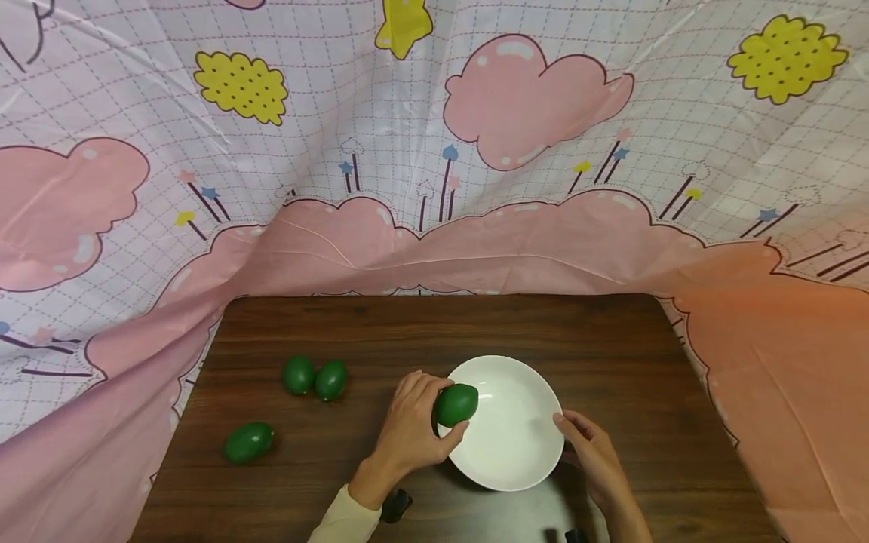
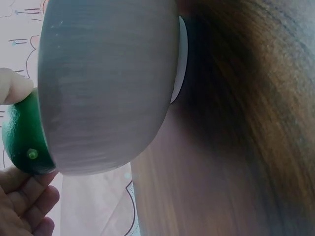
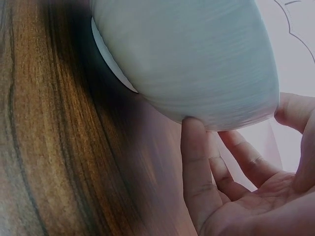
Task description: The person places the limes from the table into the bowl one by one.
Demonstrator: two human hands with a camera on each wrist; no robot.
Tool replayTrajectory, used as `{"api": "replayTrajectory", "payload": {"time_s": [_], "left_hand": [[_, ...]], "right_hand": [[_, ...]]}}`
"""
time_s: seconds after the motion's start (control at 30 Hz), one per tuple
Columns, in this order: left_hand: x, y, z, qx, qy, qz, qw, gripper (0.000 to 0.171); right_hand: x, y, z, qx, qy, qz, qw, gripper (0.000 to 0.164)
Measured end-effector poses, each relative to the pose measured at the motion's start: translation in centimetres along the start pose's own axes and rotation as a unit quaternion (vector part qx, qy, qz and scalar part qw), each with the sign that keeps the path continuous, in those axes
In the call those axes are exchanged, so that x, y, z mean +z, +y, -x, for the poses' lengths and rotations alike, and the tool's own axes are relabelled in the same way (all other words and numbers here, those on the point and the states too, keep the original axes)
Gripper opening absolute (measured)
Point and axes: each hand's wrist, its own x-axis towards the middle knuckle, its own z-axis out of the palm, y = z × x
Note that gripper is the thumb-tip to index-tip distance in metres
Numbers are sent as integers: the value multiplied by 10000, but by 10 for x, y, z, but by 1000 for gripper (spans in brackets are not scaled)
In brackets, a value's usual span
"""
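A green lime (image 1: pixel 457 405) sits between the thumb and fingers of my left hand (image 1: pixel 409 431), over the left rim of a white bowl (image 1: pixel 519 445). In the left wrist view that lime (image 2: pixel 23 130) overlaps the bowl's edge, its small stem end showing. My right hand (image 1: pixel 593 451) pinches the bowl's right rim, thumb at the edge. Seen from the right wrist, its fingers (image 3: pixel 194 162) press the bowl's outer wall from below. Nothing lies inside the bowl.
Two more limes, a left one (image 1: pixel 299 375) and a right one (image 1: pixel 331 379), lie side by side at the back left of the wooden table (image 1: pixel 380 324). Nearer the front left lies another lime (image 1: pixel 249 442). A patterned cloth (image 1: pixel 434 264) hangs behind the table.
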Motion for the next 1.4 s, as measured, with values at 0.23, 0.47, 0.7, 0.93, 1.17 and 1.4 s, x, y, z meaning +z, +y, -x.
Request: {"api": "replayTrajectory", "payload": {"time_s": [0.23, 0.47, 0.7, 0.93, 1.17, 1.4], "left_hand": [[4, 2, 0, 71, 7, -32, 10000, 55], [6, 4, 1, 2, -201, -106, 9997, 54], [8, 5, 1, 7, -260, -129, 9996, 55], [11, 8, -1, 52, -198, -193, 9996, 55], [13, 8, -1, 64, -207, -200, 9996, 58], [14, 6, -2, 220, 123, -54, 9997, 59]], "right_hand": [[0, 1, 0, -35, -41, 104, 9999, 57], [0, 3, -1, 30, -37, 43, 10000, 54], [1, 5, -1, 25, -82, -86, 9999, 54], [0, 4, 1, -65, -113, -192, 9997, 51], [0, 3, 2, -93, -156, -189, 9997, 53], [-2, 4, 1, -198, -206, -301, 9991, 52]]}}
